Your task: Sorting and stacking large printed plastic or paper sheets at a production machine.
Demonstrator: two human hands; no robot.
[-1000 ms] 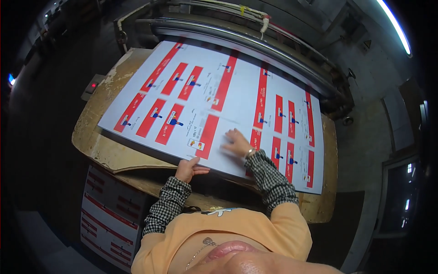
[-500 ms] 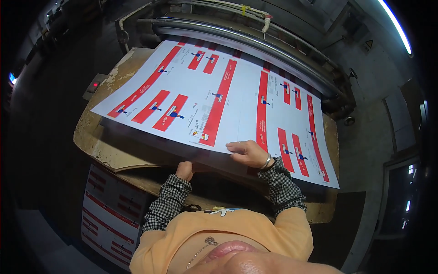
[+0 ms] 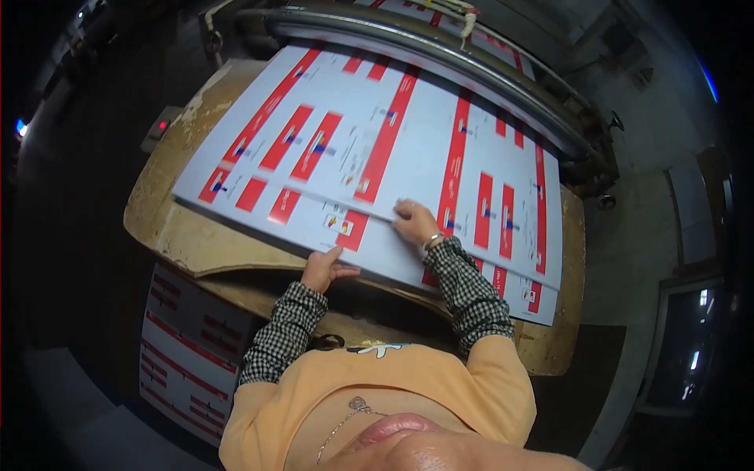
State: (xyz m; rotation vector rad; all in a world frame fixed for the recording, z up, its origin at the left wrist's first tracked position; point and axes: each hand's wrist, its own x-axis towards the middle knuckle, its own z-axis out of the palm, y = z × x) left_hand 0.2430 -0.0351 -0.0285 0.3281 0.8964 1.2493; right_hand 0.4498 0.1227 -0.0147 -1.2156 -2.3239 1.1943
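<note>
Top printed sheet (image 3: 424,145) runs up to metal roller (image 3: 440,49), over stack (image 3: 385,255) on counter (image 3: 161,216). L hand (image 3: 318,273) open, fingers out, at stack edge farthest from roller; R hand (image 3: 415,223) curled at sheet's roller-opposite edge, can't tell if pinching.

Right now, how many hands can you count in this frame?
2: the left hand is at the near edge of the lower printed sheets, and the right hand is at the near edge of the upper sheet. The dark surroundings might hide others.
</note>
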